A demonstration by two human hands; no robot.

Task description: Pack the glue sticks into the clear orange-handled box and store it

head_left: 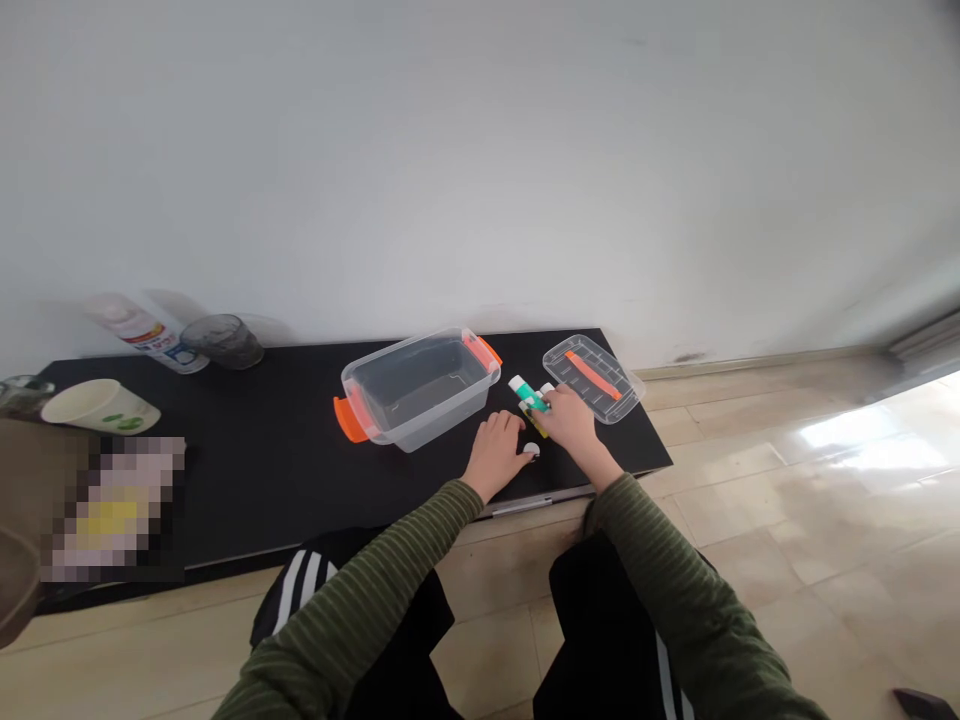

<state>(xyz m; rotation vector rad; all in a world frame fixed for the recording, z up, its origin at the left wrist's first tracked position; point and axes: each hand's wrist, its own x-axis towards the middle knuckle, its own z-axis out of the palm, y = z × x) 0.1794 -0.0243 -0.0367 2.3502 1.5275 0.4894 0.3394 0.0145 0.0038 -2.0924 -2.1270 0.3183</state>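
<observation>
My right hand (571, 422) has its fingers closed around the lower end of a green tube with white ends (529, 393), which looks like a glue stick. A yellow stick (538, 420) shows partly under those fingers, and another white end sits beside them. On the black tabletop rests my left hand (495, 455), its thumb apart from the fingers. Its thumb tip is at a small white round end (532, 450); whether they touch I cannot tell. Left of the sticks stands a clear plastic box (442, 425) without its lid, its orange latches swung out.
The clear lid (626, 400) with an orange handle lies at the table's right end. A spray can (146, 335), a dark glass (225, 342) and a paper cup (101, 408) are on the left. A blurred-out item (112, 510) lies at the front left. A wall runs behind the black table (285, 470).
</observation>
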